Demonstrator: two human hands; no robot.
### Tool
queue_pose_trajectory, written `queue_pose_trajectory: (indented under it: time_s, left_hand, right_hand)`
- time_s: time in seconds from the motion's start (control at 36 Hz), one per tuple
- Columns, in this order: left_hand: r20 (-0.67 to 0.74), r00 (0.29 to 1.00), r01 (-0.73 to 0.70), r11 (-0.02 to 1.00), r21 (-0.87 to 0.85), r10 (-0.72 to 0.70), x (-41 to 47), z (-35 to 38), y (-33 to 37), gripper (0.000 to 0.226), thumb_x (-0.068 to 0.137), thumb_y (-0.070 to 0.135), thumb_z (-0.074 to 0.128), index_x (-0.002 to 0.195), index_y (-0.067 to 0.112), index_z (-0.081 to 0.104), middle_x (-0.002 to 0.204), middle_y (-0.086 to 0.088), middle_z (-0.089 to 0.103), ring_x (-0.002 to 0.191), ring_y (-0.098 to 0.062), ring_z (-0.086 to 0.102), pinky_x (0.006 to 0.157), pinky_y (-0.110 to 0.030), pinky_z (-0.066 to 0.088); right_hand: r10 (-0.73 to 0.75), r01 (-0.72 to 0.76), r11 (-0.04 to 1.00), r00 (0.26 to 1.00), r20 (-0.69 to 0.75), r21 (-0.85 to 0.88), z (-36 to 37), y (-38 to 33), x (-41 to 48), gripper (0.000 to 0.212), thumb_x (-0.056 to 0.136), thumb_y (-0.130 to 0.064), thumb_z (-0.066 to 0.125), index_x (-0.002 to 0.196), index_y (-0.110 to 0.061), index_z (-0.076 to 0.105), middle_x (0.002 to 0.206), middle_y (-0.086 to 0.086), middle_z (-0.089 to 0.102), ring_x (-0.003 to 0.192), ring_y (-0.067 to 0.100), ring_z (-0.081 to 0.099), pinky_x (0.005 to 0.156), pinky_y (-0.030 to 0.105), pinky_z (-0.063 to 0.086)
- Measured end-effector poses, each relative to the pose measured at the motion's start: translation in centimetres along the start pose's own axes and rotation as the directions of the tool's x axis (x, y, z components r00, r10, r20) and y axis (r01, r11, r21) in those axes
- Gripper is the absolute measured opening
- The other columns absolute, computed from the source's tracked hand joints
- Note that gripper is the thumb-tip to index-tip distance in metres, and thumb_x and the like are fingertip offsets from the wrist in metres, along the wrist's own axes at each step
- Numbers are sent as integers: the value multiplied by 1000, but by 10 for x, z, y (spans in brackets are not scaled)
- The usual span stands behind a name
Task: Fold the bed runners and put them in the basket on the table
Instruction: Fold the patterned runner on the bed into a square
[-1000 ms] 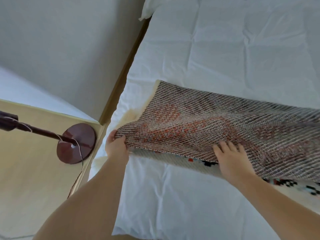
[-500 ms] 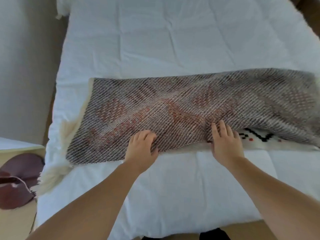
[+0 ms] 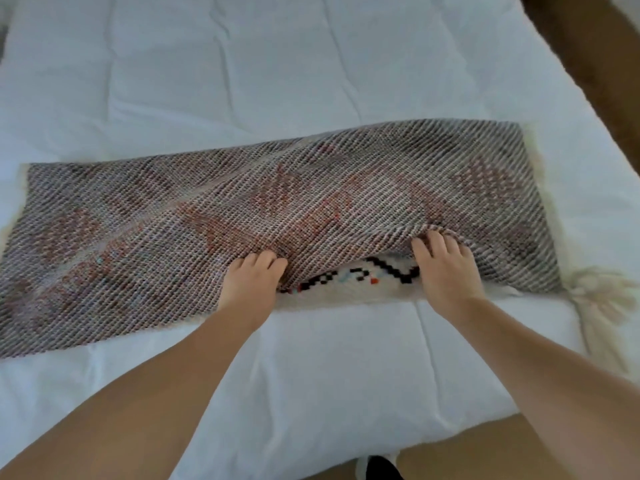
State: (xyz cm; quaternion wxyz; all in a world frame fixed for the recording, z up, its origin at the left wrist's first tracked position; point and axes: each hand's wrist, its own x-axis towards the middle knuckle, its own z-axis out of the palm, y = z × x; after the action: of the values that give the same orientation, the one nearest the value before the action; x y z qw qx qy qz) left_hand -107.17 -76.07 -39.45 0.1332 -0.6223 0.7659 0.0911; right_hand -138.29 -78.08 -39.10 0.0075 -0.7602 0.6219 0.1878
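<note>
1 bed runner (image 3: 346, 188), 2 hands. Runner lies flat on the white bed (image 3: 242, 64), doubled over lengthwise, woven back side up. Long axis runs left-right across the bed, right end angled slightly away. Cream tassel (image 3: 602, 292) at the right near corner. Left hand (image 3: 252, 282): fingers curled, bunching the top layer's near edge. Right hand (image 3: 446, 268): fingertips at the raised edge, patterned face showing underneath; grip unclear.

BED: wide bed (image 3: 311, 64) fills most of the view | COVER: plain white cover (image 3: 346, 368), long soft creases, quilted seams | FLOOR: dark brown floor (image 3: 595, 64), strip past the bed's far right edge | LIGHT: soft, even, no hard shadows
</note>
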Motion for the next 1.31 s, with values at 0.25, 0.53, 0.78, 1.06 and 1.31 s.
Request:
queue_pose_trajectory:
  time_s: [0.25, 0.53, 0.78, 1.06, 1.31]
  left_hand:
    - [-35, 995, 78, 970, -229, -88, -22, 1, 3, 38, 83, 4, 53, 121, 12, 57, 117, -3, 59, 111, -27, 53, 97, -40, 36]
    - [132, 989, -47, 988, -144, 66, -35, 12, 7, 63, 82, 61, 19, 114, 28, 61, 119, 6, 51, 113, -19, 47, 99, -40, 33]
    - [34, 988, 156, 949, -274, -153, 23, -24, 3, 60, 101, 44, 28, 152, 15, 18, 162, -6, 9, 148, -23, 6, 121, -43, 5]
    - [11, 995, 99, 978, -183, -99, 119, -31, -62, 62, 101, 50, 12, 154, 23, -4, 162, -1, -12, 148, -20, -14, 120, -47, -7]
    - [-2, 963, 270, 962, -37, -270, 107, 24, -224, 71, 95, 62, 6, 154, 26, -8, 162, -2, -11, 148, -23, -12, 119, -48, -9]
  right_hand:
    - [-44, 42, 997, 998, 33, 65, -10, 33, 14, 28, 82, -6, 54, 110, -10, 55, 108, 9, 61, 103, 30, 56, 82, 38, 48]
    - [-124, 130, 992, 966, 229, -7, 3, 50, -38, 29, 89, -22, 43, 111, -21, 61, 117, -1, 57, 112, 21, 52, 88, 34, 42]
    - [-90, 98, 974, 995, -47, 206, -12, 44, -4, 45, 96, -29, 33, 127, -8, 59, 132, 19, 56, 123, 36, 50, 101, 49, 43]
    - [-293, 313, 916, 949, -115, 252, -80, -145, 151, 59, 102, -44, 13, 154, -21, -2, 161, 10, -9, 148, 28, -8, 121, 46, 1]
    - [-76, 78, 989, 997, -18, 125, -50, -163, 217, 82, 86, -67, -7, 154, -21, -6, 161, 6, -11, 148, 26, -7, 120, 49, 0]
